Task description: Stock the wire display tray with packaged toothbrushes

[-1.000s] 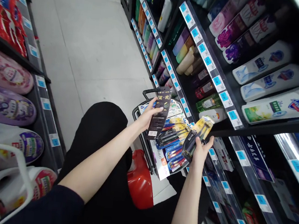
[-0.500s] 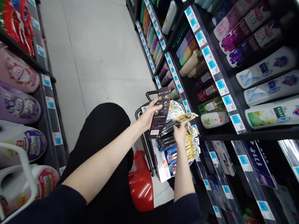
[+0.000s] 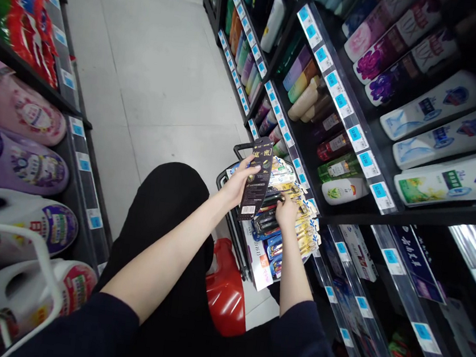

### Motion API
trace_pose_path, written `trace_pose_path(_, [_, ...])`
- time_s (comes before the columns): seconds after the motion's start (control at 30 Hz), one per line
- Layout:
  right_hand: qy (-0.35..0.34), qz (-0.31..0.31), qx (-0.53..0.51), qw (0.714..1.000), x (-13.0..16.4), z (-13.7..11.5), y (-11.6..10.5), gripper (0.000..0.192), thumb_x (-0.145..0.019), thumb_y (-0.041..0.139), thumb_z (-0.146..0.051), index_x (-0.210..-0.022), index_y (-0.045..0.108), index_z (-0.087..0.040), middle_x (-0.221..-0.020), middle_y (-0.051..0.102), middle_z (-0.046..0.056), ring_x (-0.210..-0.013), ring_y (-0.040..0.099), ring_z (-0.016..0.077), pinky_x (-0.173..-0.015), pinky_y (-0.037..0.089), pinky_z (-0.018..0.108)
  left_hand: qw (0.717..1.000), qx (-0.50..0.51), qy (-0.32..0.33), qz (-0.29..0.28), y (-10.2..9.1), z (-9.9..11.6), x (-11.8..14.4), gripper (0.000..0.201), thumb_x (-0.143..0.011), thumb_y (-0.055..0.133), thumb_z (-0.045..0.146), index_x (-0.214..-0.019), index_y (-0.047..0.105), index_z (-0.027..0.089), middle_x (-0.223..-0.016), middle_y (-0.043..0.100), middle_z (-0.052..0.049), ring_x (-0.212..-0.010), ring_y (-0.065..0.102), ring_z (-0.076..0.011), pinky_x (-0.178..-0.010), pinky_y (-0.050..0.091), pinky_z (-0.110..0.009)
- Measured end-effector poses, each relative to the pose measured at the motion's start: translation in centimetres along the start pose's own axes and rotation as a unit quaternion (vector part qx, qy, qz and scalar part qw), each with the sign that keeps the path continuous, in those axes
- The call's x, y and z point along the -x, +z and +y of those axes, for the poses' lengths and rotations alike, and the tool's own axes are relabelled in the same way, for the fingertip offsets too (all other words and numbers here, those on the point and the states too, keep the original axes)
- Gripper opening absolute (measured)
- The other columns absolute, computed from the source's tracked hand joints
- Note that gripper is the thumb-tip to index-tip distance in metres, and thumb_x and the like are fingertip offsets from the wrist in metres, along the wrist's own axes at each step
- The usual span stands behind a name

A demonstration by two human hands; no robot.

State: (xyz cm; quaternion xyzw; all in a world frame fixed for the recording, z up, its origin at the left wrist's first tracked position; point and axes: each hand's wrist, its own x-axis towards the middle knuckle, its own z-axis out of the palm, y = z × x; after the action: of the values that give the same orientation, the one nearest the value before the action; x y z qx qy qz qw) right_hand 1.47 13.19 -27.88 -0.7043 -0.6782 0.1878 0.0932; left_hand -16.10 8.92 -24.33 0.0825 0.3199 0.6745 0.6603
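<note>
We hold a slim black pack point(image 3: 256, 180) with gold characters and a white barcode label upright in our left hand point(image 3: 237, 185), grip pinching its edge. At its four o'clock, our right hand point(image 3: 286, 213) closes on dark packs point(image 3: 268, 219) in the black basket point(image 3: 232, 230).

The right hand point(image 3: 286, 214) covers part of the toothbrush packs point(image 3: 297, 225) in the black basket point(image 3: 235, 207), so it is not clear which pack its fingers touch. The black card pack point(image 3: 257, 178) in the left hand point(image 3: 237, 185) hides the packs behind it, and its print is too small to read. The red object point(image 3: 225, 291) at 6 o'clock from the basket is half hidden by the legs. At 9 o'clock, the detergent jugs point(image 3: 22, 222) are cut by the edge. The price labels point(image 3: 364, 158) at 3 o'clock cannot be read.
</note>
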Motion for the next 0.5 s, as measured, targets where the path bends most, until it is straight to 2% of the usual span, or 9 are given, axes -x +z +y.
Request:
trace_pose_path(0.17, [-0.023, 0.046, -0.068, 0.996, 0.3, -0.5, -1.9, 0.036, -0.082, 0.04, -0.024, -0.107, 0.062, -0.012, -0.098, 0.06, 0.011, -0.096, 0.052, 0.0191, -0.096, 0.036, 0.036, 0.996, -0.066, 0.04, 0.036, -0.1, -0.1, -0.2, 0.083, -0.063, 0.07, 0.028, -0.137, 0.032, 0.029, -0.114, 0.061, -0.003, -0.094, 0.062, -0.02, -0.089, 0.049, -0.038])
trace_pose_path(0.3, [-0.049, 0.059, -0.16, 0.984, 2.5, -0.7, -3.3, 0.043, -0.085, 0.039, -0.04, -0.11, 0.059, -0.012, -0.098, 0.061, 0.009, -0.086, 0.055, 0.0148, -0.083, 0.044, 0.029, 0.985, -0.165, 0.037, 0.027, -0.1, -0.7, -0.2, 0.078, -0.058, 0.075, 0.031, -0.129, 0.043, 0.025, -0.108, 0.061, -0.003, -0.095, 0.059, -0.0196, -0.092, 0.045, -0.036])
trace_pose_path(0.37, [-0.062, 0.035, -0.239, 0.968, 4.1, -0.4, -3.4, 0.051, -0.083, 0.043, -0.05, -0.112, 0.057, -0.012, -0.098, 0.061, 0.009, -0.085, 0.056, 0.0145, -0.078, 0.046, 0.027, 0.977, -0.213, -0.007, -0.021, 0.3, -1.4, 0.4, 0.072, -0.058, 0.075, 0.035, -0.123, 0.047, 0.024, -0.096, 0.061, -0.001, -0.084, 0.06, -0.0176, -0.086, 0.047, -0.035])
trace_pose_path(0.4, [-0.064, 0.019, -0.277, 0.959, 4.9, -0.1, -3.4, 0.054, -0.081, 0.046, -0.054, -0.114, 0.056, -0.012, -0.101, 0.061, 0.01, -0.087, 0.056, 0.0148, -0.079, 0.047, 0.027, 0.971, -0.229, -0.043, -0.062, 0.5, -1.9, 0.9, 0.07, -0.059, 0.074, 0.036, -0.123, 0.047, 0.024, -0.088, 0.061, 0.001, -0.074, 0.059, -0.0156, -0.08, 0.048, -0.034])
trace_pose_path(0.5, [-0.036, -0.014, -0.361, 0.932, 7.1, 1.4, -2.9, 0.062, -0.078, 0.052, -0.057, -0.122, 0.048, -0.013, -0.116, 0.056, 0.012, -0.099, 0.056, 0.0158, -0.086, 0.047, 0.03, 0.933, -0.223, -0.168, -0.226, 1.5, -3.7, 2.6, 0.065, -0.062, 0.072, 0.034, -0.122, 0.048, 0.026, -0.061, 0.052, 0.007, -0.046, 0.045, -0.0089, -0.064, 0.048, -0.032])
